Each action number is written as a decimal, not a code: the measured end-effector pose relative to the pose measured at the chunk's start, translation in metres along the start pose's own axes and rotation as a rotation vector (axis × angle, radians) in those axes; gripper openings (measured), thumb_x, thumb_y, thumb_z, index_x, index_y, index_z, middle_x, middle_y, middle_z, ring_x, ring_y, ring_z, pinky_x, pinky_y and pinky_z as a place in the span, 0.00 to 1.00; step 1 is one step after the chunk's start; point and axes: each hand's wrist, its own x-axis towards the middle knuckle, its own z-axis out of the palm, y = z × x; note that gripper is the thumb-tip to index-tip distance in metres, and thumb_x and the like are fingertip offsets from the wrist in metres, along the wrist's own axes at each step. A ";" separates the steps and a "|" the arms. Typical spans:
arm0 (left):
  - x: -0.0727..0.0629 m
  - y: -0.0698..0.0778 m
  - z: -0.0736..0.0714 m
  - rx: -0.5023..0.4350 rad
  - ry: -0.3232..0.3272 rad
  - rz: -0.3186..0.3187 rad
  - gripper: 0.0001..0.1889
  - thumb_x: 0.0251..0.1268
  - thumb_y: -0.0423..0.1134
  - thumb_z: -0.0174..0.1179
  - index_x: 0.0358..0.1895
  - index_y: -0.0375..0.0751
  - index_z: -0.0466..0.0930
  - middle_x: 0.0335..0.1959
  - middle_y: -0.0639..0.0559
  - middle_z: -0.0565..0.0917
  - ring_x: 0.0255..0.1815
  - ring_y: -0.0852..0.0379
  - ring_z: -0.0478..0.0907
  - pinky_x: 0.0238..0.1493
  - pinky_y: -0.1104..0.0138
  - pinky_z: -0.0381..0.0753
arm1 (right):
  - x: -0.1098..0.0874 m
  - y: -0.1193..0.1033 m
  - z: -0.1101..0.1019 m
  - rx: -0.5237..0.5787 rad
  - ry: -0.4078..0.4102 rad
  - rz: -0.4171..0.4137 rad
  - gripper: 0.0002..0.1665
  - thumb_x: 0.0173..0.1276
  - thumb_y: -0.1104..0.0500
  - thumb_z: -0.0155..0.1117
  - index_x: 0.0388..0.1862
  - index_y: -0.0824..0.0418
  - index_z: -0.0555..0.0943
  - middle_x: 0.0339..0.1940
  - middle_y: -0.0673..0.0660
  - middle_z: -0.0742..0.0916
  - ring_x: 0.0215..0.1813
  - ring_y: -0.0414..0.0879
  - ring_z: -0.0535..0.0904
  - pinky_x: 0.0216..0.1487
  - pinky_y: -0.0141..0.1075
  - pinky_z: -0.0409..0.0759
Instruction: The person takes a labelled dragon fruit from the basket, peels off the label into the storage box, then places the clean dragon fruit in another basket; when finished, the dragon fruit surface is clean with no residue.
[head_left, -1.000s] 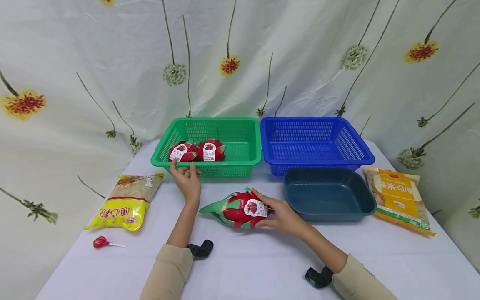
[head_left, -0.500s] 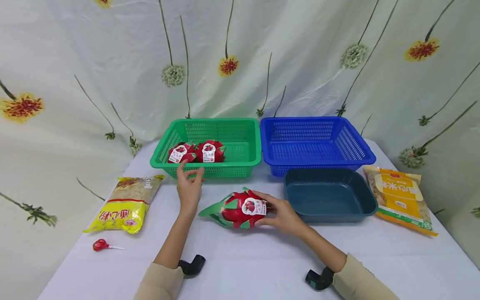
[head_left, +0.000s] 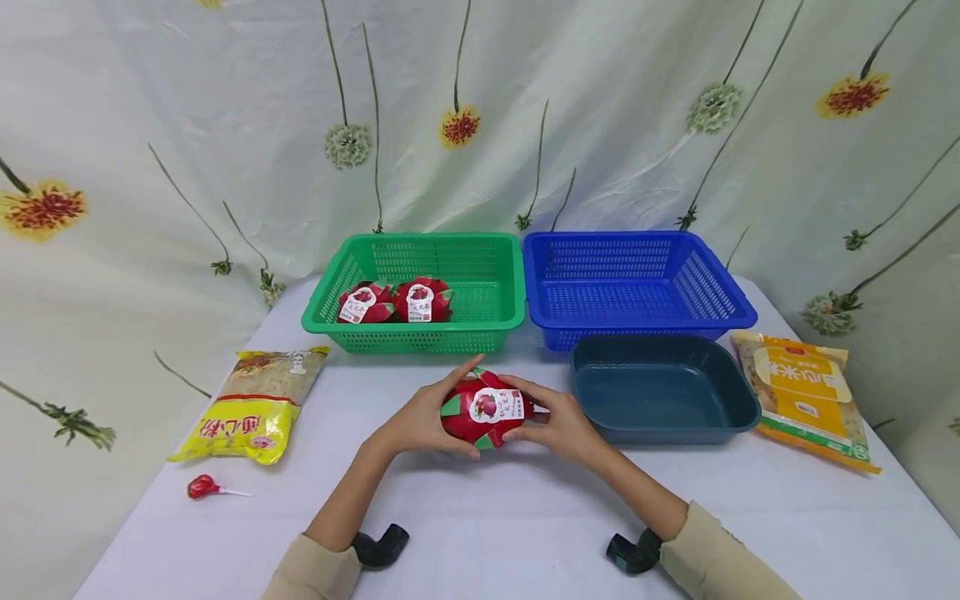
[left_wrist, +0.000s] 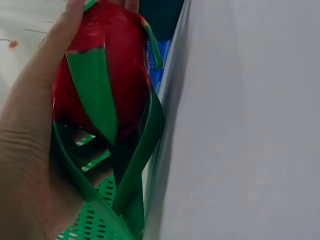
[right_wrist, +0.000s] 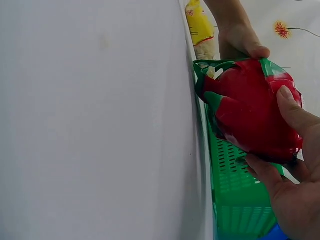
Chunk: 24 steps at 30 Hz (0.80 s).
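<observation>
Between my hands, above the near middle of the table, is a red dragon fruit [head_left: 480, 415] with green leaf tips and a white label. From its left side my left hand [head_left: 416, 421] grips it, fingers spread round the body and covering the leafy end in the head view. At the opposite end my right hand [head_left: 562, 425] pinches it between thumb and fingers. The long green leaves [left_wrist: 132, 170] show in the left wrist view, next to the palm. Two more labelled dragon fruits [head_left: 420, 300] lie in the green basket [head_left: 480, 337] behind.
A blue basket [head_left: 645, 323] stands right of the green one, with a dark teal tub [head_left: 660, 433] before it. A yellow bag [head_left: 255, 408] and a red lollipop [head_left: 202, 487] lie left; an orange bag [head_left: 806, 396] lies right.
My left hand has come down and right from the green basket's front rim to take hold of the dragon fruit. The right hand keeps its grip, nearly in place.
</observation>
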 end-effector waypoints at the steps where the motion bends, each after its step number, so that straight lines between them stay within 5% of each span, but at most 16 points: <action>1: 0.000 0.000 0.001 0.018 0.013 -0.002 0.59 0.33 0.54 0.76 0.72 0.69 0.44 0.59 0.54 0.69 0.57 0.55 0.67 0.43 0.66 0.78 | 0.000 0.000 0.000 -0.004 -0.002 -0.008 0.43 0.48 0.69 0.73 0.65 0.66 0.67 0.63 0.63 0.73 0.60 0.56 0.71 0.50 0.39 0.77; 9: -0.003 0.007 0.002 0.142 0.154 0.056 0.57 0.30 0.59 0.75 0.70 0.67 0.52 0.58 0.55 0.72 0.56 0.57 0.69 0.43 0.63 0.79 | 0.004 0.024 -0.006 -0.177 0.028 -0.118 0.43 0.49 0.58 0.75 0.65 0.55 0.69 0.63 0.54 0.72 0.64 0.48 0.66 0.56 0.44 0.73; 12: -0.004 0.010 0.003 0.179 0.196 0.101 0.57 0.29 0.59 0.75 0.70 0.64 0.53 0.58 0.56 0.71 0.56 0.58 0.69 0.43 0.61 0.79 | 0.004 0.019 -0.011 -0.190 0.125 -0.174 0.38 0.52 0.58 0.73 0.63 0.56 0.72 0.52 0.54 0.77 0.55 0.48 0.72 0.50 0.43 0.75; 14: -0.005 0.012 0.004 0.189 0.215 0.126 0.57 0.29 0.59 0.75 0.70 0.63 0.53 0.58 0.57 0.71 0.55 0.59 0.69 0.43 0.61 0.79 | 0.003 0.014 -0.014 -0.118 0.193 -0.202 0.33 0.54 0.63 0.71 0.61 0.59 0.74 0.36 0.55 0.78 0.39 0.46 0.74 0.36 0.39 0.76; 17: -0.006 0.014 0.005 0.173 0.222 0.160 0.56 0.29 0.57 0.76 0.70 0.60 0.54 0.57 0.56 0.70 0.56 0.58 0.69 0.43 0.62 0.79 | -0.001 0.003 -0.014 0.014 0.255 -0.216 0.25 0.56 0.70 0.67 0.55 0.69 0.76 0.17 0.55 0.68 0.20 0.45 0.62 0.18 0.36 0.63; 20: -0.006 0.017 0.006 0.169 0.231 0.198 0.56 0.30 0.56 0.77 0.70 0.57 0.55 0.58 0.55 0.70 0.57 0.58 0.68 0.44 0.62 0.79 | -0.004 -0.008 -0.011 0.120 0.259 -0.191 0.21 0.56 0.73 0.65 0.50 0.75 0.77 0.12 0.54 0.60 0.15 0.42 0.53 0.13 0.36 0.52; 24: -0.004 0.021 0.007 0.207 0.264 0.255 0.55 0.29 0.58 0.76 0.69 0.53 0.58 0.59 0.53 0.69 0.57 0.57 0.69 0.45 0.61 0.79 | -0.006 -0.014 -0.006 0.111 0.281 -0.121 0.21 0.56 0.70 0.67 0.50 0.73 0.78 0.10 0.53 0.59 0.14 0.38 0.51 0.12 0.36 0.50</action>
